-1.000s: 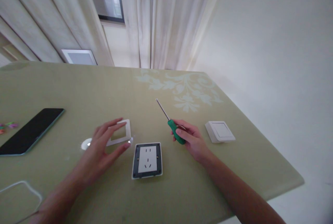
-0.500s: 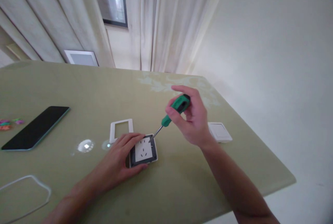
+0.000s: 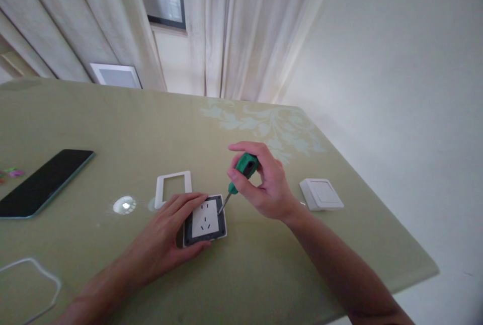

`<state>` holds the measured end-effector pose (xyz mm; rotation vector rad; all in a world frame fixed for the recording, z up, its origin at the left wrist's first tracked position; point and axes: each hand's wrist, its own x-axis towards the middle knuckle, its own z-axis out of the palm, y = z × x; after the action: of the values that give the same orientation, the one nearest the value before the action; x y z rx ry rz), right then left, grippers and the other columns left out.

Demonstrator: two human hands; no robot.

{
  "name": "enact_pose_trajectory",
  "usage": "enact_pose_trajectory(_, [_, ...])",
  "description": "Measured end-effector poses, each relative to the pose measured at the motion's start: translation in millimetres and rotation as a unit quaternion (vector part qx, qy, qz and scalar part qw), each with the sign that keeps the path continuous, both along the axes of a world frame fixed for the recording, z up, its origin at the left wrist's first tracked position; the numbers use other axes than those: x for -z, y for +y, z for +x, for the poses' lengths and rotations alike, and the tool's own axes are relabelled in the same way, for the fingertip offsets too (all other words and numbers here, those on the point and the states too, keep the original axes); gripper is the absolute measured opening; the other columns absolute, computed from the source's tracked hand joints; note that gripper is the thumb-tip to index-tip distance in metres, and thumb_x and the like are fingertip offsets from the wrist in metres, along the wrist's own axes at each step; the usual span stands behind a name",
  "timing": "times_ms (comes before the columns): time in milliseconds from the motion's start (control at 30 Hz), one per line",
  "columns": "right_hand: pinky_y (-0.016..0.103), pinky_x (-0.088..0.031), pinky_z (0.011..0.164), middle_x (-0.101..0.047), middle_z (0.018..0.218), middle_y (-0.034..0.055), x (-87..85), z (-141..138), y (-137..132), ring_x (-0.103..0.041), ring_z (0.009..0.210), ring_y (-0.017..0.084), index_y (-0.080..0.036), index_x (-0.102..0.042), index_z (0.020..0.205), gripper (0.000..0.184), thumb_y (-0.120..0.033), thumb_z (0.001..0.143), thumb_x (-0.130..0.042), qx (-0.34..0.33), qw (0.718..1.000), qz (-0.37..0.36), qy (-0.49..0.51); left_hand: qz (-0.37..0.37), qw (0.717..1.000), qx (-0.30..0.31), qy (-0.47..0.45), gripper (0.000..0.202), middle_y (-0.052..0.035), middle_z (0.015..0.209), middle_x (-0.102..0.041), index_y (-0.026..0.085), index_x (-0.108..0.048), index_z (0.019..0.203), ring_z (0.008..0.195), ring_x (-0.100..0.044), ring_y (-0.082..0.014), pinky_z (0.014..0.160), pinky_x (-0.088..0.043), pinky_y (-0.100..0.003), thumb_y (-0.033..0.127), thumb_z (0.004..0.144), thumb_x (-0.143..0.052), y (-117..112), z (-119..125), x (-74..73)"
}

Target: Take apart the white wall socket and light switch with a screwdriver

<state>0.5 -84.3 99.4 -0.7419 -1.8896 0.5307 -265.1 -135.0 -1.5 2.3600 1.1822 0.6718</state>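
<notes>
A wall socket [image 3: 206,220] with a white face and dark surround lies on the table, slots up. My left hand [image 3: 177,222] grips it from the left, fingers along its far edge and thumb along its near edge. My right hand [image 3: 264,179] is closed around the green and black handle of a screwdriver [image 3: 243,169]. The screwdriver slants down to the left, and its tip meets the dark surround at the socket's right side. Beyond my left fingers lies a white cover frame [image 3: 159,190], partly hidden by that hand.
A white wall switch [image 3: 322,193] sits to the right, near the table edge. On the left are a black tablet [image 3: 45,184], small colourful pieces [image 3: 15,172] and a white cable [image 3: 47,277]. The green table [image 3: 132,129] stands by a wall and curtains.
The right hand and screwdriver have come lower and to the left. The screwdriver tip has shifted down along the socket's right side, and the shaft is steeper. My left hand keeps its hold.
</notes>
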Motion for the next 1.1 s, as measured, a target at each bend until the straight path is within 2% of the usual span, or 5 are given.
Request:
enact_pose_trajectory(233, [0.031,-0.061,0.081,-0.076,0.104,0.0036,-2.3,1.6,-3.5,-0.073,0.088,0.015,-0.023,-0.062,0.130,0.036,-0.015,0.094,-0.066,-0.113,0.991,0.069,-0.002,0.006,1.000,0.001,-0.002,0.075,-0.0095,0.152,-0.061,0.035,-0.043,0.159,0.137,-0.062,-0.0363,0.112,-0.055,-0.054,0.049,0.094,-0.079,0.2,0.5,0.2])
enact_pose_trajectory(500, [0.025,-0.037,0.055,-0.065,0.065,-0.0038,-34.5,14.8,-24.0,-0.052,0.052,0.008,-0.019,-0.065,0.088,0.024,-0.036,0.105,-0.069,0.109,0.965,0.104,-0.215,0.006,1.000,-0.014,0.003,0.075,-0.0087,0.153,-0.063,0.036,-0.046,0.159,0.137,-0.063,-0.0369,0.114,-0.054,-0.055,0.049,0.093,-0.080,-2.2,0.7,1.0])
enact_pose_trajectory(733, [0.026,-0.051,0.084,-0.074,0.104,0.0056,-43.4,17.4,-20.1,-0.065,0.091,0.015,-0.015,-0.062,0.128,0.024,-0.027,0.107,-0.059,-0.106,0.973,0.045,-0.200,-0.030,0.999,0.033,-0.011,0.080,-0.0072,0.155,-0.061,0.040,-0.040,0.160,0.139,-0.062,-0.0345,0.114,-0.056,-0.054,0.045,0.092,-0.082,-4.4,0.7,2.6])
enact_pose_trajectory(933, [0.028,-0.038,0.061,-0.063,0.073,-0.0038,-52.0,19.5,-35.9,-0.054,0.062,0.012,-0.020,-0.062,0.094,0.019,-0.035,0.103,-0.068,0.033,0.962,0.059,-0.263,-0.030,0.999,0.028,-0.008,0.080,-0.0090,0.155,-0.060,0.038,-0.040,0.160,0.140,-0.060,-0.0370,0.117,-0.053,-0.059,0.047,0.092,-0.082,-10.4,5.7,1.7])
enact_pose_trajectory(1100, [0.033,-0.052,0.090,-0.074,0.114,0.0089,-61.4,19.7,-41.1,-0.066,0.100,0.020,-0.018,-0.058,0.133,0.027,-0.023,0.107,-0.053,-0.070,0.961,0.023,-0.266,-0.035,0.999,0.033,-0.015,0.079,-0.0083,0.155,-0.061,0.038,-0.041,0.160,0.140,-0.062,-0.0363,0.115,-0.055,-0.056,0.047,0.093,-0.082,-9.3,6.8,-2.1])
